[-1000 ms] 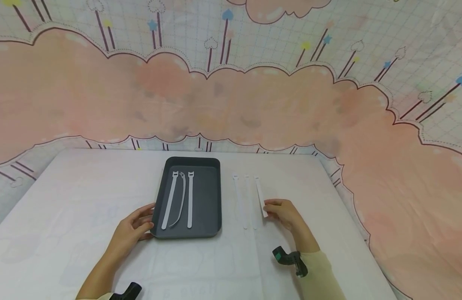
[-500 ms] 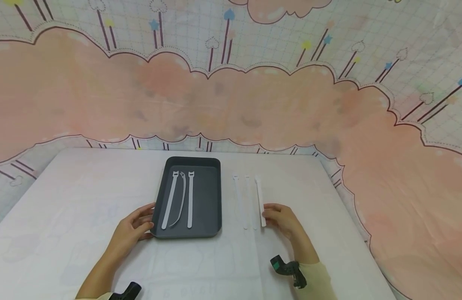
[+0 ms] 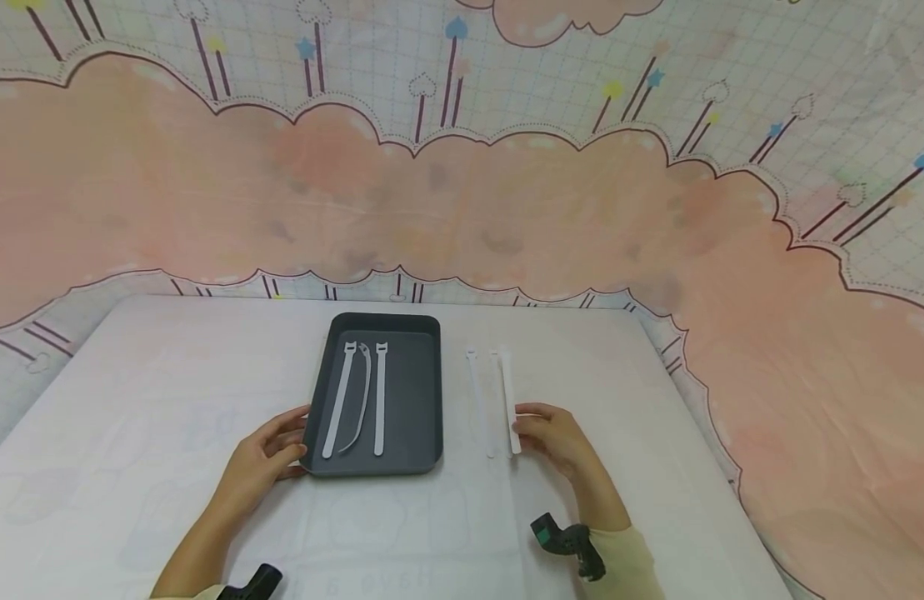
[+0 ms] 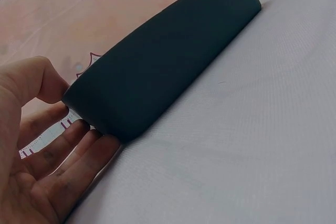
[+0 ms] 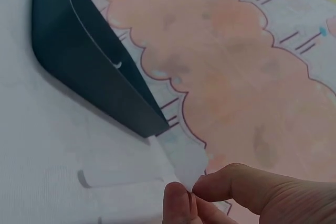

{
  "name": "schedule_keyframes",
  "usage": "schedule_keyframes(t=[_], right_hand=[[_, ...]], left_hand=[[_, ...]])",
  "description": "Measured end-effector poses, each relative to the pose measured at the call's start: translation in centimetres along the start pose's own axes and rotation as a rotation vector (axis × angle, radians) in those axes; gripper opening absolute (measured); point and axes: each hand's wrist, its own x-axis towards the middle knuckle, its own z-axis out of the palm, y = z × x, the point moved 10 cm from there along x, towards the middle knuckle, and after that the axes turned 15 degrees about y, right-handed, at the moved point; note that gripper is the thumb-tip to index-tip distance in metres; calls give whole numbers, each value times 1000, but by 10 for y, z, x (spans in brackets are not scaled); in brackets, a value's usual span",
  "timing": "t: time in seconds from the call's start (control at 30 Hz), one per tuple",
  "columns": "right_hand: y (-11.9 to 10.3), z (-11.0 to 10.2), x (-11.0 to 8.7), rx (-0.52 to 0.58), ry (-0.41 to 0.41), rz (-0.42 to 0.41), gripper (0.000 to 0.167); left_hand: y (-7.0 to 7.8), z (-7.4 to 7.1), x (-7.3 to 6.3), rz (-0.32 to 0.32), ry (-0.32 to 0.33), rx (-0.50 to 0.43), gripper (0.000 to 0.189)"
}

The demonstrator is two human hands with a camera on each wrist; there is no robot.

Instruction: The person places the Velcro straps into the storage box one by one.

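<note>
Your white table (image 3: 169, 375) stood before a backdrop (image 3: 462, 217) printed with a peach cloud and little stars on stems. On it sat a dark grey tray (image 3: 414, 392) holding three white straps (image 3: 380, 400), the outer two straight and the middle one curved. Your left hand (image 3: 267, 450) rested at the tray's near left corner, its relaxed fingers touching the wall. Between the tray and your right hand (image 3: 555, 433) lay a pale loose strap (image 3: 480, 404); a half-hidden strap (image 3: 495, 357) showed mainly at its far end, behind the held strap (image 3: 509, 396). You pinched that one near its closer end between right thumb and fingers, and it pointed away from you. Whether its far end touched the table, I cannot tell.
</note>
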Motion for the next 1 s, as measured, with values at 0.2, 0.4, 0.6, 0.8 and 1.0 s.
schedule_keyframes(t=[0.2, 0.4, 0.6, 0.8, 1.0], right_hand=[[-6, 17, -1, 17, -47, 1, 47], [-13, 38, -1, 29, -95, -18, 48], [-15, 59, 0, 41, -112, -14, 45], [-20, 79, -2, 49, -140, -12, 44], [-28, 97, -3, 47, -163, -4, 42]], left_hand=[[0, 0, 0, -4, 0, 5, 56], [1, 0, -1, -8, -1, 17, 56], [1, 0, -1, -8, -8, 12, 56], [2, -1, 1, 3, -10, 14, 56], [1, -1, 4, 3, -12, 12, 56]])
